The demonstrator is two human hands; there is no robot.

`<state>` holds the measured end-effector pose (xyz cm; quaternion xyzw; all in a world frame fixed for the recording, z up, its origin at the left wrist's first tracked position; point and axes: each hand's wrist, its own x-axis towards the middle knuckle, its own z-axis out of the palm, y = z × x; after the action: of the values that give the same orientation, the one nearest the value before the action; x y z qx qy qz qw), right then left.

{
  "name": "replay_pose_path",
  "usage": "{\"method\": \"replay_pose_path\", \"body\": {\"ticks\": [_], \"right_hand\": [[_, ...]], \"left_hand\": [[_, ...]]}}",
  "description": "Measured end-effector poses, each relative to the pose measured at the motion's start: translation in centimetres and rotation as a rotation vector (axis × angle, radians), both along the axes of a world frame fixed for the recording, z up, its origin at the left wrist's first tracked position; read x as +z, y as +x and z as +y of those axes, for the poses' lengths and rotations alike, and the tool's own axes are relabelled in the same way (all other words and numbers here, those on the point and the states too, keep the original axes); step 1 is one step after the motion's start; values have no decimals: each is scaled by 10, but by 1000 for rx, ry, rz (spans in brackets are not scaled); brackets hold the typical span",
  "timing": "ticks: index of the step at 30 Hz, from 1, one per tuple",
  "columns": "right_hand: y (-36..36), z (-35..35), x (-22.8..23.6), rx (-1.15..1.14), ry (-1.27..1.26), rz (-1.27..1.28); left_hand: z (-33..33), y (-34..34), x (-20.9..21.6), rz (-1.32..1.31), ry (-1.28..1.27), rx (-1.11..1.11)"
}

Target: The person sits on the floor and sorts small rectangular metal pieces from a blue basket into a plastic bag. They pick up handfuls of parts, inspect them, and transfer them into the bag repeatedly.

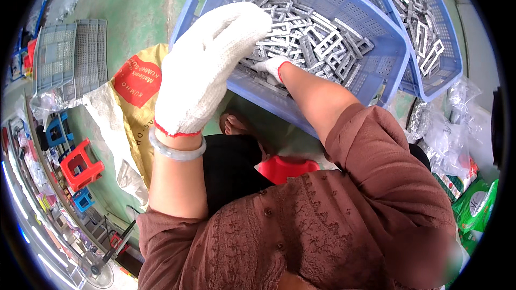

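Note:
My left hand (209, 67), in a white knit glove with a red cuff edge, is raised high in front of the crate's left part. Its thumb and fingers come together at the tips; whatever may be between them is hidden. Inside the blue plastic crate (395, 37), my gloved right hand (273, 68) reaches down at the near left side. Its fingers look closed among the grey metal frames (328, 45), and I cannot make out what they grip. These frames are small, rectangular and heaped loosely, many with an open middle.
More blue crates stand at the right, one holding similar metal pieces (430, 56). A yellow and white sack (142, 113) lies left. Farther left are a grey crate (72, 59) and a red stool (80, 165). Another red seat (287, 169) is below me. Clear plastic bags (446, 134) lie right.

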<state>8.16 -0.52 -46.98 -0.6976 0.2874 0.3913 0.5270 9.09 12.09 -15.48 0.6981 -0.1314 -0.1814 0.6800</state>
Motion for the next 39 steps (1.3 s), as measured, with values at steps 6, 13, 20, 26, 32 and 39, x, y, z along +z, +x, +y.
{"method": "replay_pose_path", "body": {"ticks": [6,13,20,26,32,39], "right_hand": [[13,5,24,375,-217,-7],[21,4,46,437,-215,63],[14,20,41,351,-282,-204],[19,29,34,471,-397,-280],[22,15,32,527,-278,-401],[15,-20,-14,75,204,-434]], "left_hand": [[-3,1,0,80,30,33],[-2,2,2,-129,192,-8],[5,5,1,-89,228,-119],[5,8,-1,-94,222,-112],[5,2,-3,-132,223,-13],[6,0,4,151,11,60]]}}
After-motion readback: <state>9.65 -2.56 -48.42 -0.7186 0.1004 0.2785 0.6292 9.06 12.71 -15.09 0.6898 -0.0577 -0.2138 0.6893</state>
